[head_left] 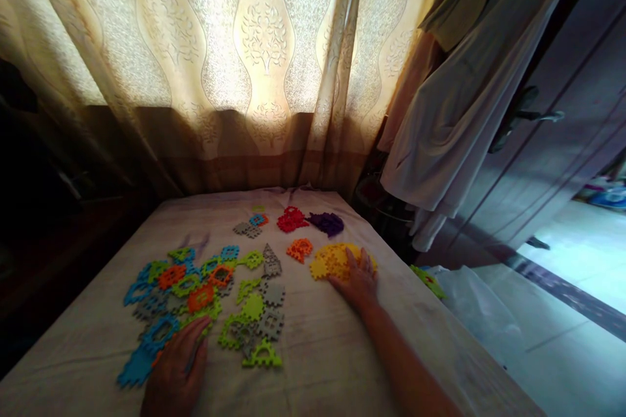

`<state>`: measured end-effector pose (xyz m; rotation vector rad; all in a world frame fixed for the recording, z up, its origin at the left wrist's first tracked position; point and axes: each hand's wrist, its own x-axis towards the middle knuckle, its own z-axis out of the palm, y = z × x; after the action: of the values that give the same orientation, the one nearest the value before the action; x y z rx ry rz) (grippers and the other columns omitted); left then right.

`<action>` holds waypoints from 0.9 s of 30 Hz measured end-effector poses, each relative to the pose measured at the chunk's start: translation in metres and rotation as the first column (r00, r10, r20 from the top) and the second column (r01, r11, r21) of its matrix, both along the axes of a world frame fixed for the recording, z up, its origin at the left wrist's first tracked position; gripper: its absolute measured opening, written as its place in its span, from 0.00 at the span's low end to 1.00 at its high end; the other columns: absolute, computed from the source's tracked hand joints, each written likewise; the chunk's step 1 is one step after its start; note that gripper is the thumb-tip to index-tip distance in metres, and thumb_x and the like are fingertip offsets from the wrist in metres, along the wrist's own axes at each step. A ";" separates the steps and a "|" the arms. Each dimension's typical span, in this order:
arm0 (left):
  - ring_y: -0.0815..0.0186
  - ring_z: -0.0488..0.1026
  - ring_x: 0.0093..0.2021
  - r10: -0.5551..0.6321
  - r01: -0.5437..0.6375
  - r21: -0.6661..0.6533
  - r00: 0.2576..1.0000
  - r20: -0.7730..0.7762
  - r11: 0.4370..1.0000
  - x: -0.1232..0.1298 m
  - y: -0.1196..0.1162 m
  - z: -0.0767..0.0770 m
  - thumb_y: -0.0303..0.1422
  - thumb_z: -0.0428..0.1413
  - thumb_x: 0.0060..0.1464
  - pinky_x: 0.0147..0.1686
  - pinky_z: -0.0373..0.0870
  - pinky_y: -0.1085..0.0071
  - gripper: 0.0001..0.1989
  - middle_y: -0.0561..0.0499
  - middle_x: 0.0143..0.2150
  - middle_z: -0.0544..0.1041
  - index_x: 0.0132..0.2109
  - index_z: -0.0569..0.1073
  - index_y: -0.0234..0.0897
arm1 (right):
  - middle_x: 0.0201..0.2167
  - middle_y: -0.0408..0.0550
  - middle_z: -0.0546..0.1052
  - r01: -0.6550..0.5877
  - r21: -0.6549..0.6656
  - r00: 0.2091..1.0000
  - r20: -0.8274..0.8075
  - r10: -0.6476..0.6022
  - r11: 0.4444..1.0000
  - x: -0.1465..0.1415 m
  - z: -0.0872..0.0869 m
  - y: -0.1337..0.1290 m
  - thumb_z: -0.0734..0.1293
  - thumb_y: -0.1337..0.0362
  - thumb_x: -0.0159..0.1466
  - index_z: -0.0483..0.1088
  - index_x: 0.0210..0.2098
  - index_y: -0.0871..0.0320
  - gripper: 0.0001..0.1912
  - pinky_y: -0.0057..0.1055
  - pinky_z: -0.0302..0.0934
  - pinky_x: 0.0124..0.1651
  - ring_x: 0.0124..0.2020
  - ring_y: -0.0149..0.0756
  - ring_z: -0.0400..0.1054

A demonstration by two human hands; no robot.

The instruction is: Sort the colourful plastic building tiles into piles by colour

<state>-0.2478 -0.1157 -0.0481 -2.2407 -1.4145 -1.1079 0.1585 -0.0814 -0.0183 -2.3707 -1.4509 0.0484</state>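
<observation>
My right hand (360,280) lies on a heap of yellow puzzle-edged building pieces (337,260), fingers spread and the palm down. My left hand (177,365) rests at the near side of a mixed pile, its fingers stretched forward over lime green pieces (215,309) and its thumb apart. Whether a small grey piece sits under that thumb is too blurred to tell. Blue pieces (135,365) lie beside the left hand, with orange pieces (200,298) just beyond its fingertips. Grey pieces (270,324) and a lime arched piece (263,355) lie between the two hands.
Farther back are a red pile (292,219), a purple pile (327,223), an orange group (299,249) and a few grey pieces (247,229). A pale cloth (323,365) covers the surface. Curtains (267,45) hang behind; clothes (440,130) hang at the right, above a plastic bag (482,306).
</observation>
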 end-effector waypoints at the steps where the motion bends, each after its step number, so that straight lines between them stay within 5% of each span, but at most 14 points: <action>1: 0.60 0.77 0.47 0.011 -0.011 -0.006 1.000 0.004 1.000 0.000 0.000 0.000 0.37 0.48 0.60 0.47 0.74 0.63 0.16 0.50 0.48 0.79 0.54 0.69 0.46 | 0.70 0.64 0.42 0.005 0.005 1.000 -0.006 -0.005 1.000 0.003 -0.001 0.004 0.68 0.47 0.56 0.51 0.68 0.55 0.46 0.56 0.43 0.63 0.69 0.59 0.40; 10: 0.61 0.77 0.46 0.033 -0.033 0.001 0.999 0.018 0.999 -0.001 -0.002 0.000 0.39 0.48 0.60 0.48 0.73 0.65 0.17 0.51 0.48 0.80 0.53 0.71 0.44 | 0.71 0.62 0.41 -0.008 -0.016 1.000 -0.019 0.008 1.000 0.029 -0.004 0.036 0.67 0.47 0.56 0.49 0.69 0.53 0.46 0.57 0.43 0.63 0.70 0.56 0.39; 18: 0.61 0.77 0.47 0.040 -0.039 -0.035 0.999 0.032 0.999 -0.003 0.000 -0.002 0.39 0.47 0.60 0.47 0.73 0.63 0.17 0.50 0.48 0.79 0.52 0.72 0.44 | 0.71 0.59 0.41 -0.007 -0.012 0.998 0.069 0.008 1.000 0.018 0.003 0.024 0.64 0.41 0.58 0.50 0.68 0.50 0.45 0.65 0.42 0.60 0.70 0.59 0.35; 23: 0.61 0.77 0.46 0.028 -0.025 -0.042 0.998 0.063 0.999 -0.002 0.000 -0.002 0.40 0.48 0.59 0.47 0.74 0.64 0.17 0.51 0.48 0.80 0.52 0.72 0.45 | 0.71 0.54 0.47 -0.295 0.027 0.930 0.238 0.281 0.955 -0.013 0.002 0.023 0.64 0.45 0.60 0.60 0.64 0.49 0.35 0.62 0.25 0.65 0.70 0.57 0.34; 27: 0.60 0.77 0.47 0.040 -0.038 -0.040 0.998 0.057 0.998 -0.002 0.000 -0.002 0.40 0.48 0.59 0.47 0.74 0.63 0.17 0.51 0.48 0.80 0.52 0.72 0.46 | 0.68 0.54 0.56 -0.444 -0.039 0.871 0.216 0.441 0.895 -0.026 0.011 0.030 0.62 0.47 0.63 0.69 0.57 0.48 0.26 0.60 0.22 0.65 0.69 0.54 0.40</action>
<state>-0.2499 -0.1157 -0.0503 -2.2147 -1.5085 -1.1509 0.1322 -0.0510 -0.0068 -2.0320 -2.0722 -0.1105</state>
